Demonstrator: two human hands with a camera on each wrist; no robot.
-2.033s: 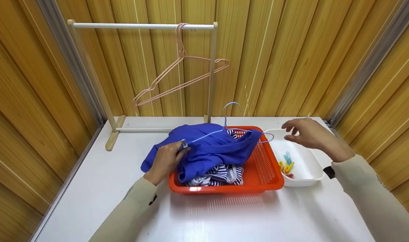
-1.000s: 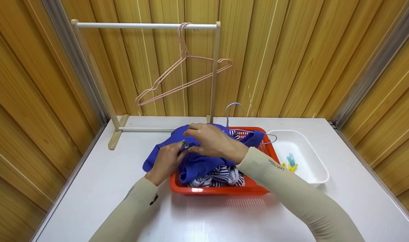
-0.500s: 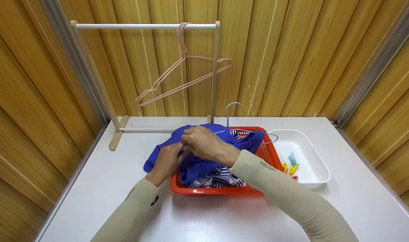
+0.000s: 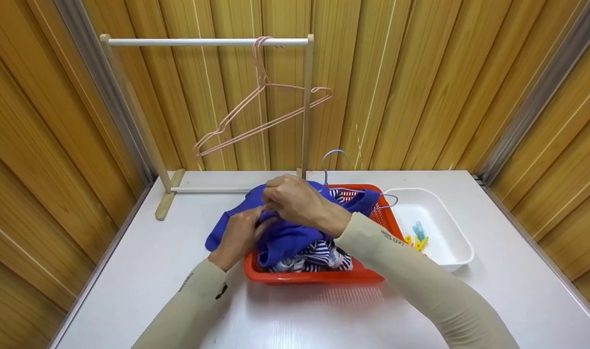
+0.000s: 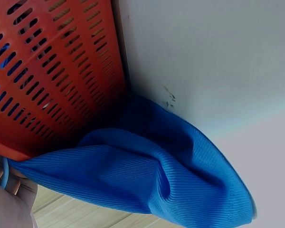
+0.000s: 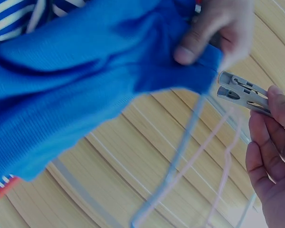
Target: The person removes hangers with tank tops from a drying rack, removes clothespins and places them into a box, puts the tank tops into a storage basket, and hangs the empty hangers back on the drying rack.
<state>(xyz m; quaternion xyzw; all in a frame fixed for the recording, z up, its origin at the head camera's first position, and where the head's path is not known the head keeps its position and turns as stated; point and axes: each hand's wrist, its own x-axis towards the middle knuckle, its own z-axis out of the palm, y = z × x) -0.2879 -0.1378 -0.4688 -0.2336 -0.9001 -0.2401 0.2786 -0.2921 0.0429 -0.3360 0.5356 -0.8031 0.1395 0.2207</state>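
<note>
A blue garment [image 4: 290, 240] on a blue wire hanger [image 4: 326, 174] lies over a red basket [image 4: 314, 277]. My left hand [image 4: 240, 235] grips the garment's edge at the hanger's left end, its thumb pressing the cloth in the right wrist view. Just above it in the head view is my right hand [image 4: 297, 201]. In the right wrist view this hand pinches a grey clothespin [image 6: 244, 92] by its rear end, the front facing the cloth edge with a small gap. The head view hides the clothespin. Striped clothing [image 4: 319, 257] lies beneath the garment.
A white tray [image 4: 457, 242] with several coloured clothespins [image 4: 418, 237] stands right of the basket. Behind, a small rack with a white rail [image 4: 188, 42] bears pink hangers [image 4: 231, 118]. Wood-patterned panels [image 4: 401, 87] enclose the white table [image 4: 144, 291].
My right hand has moved left from over the white tray to my left hand and taken hold of the grey clothespin there. The left hand has kept its place on the garment.
</note>
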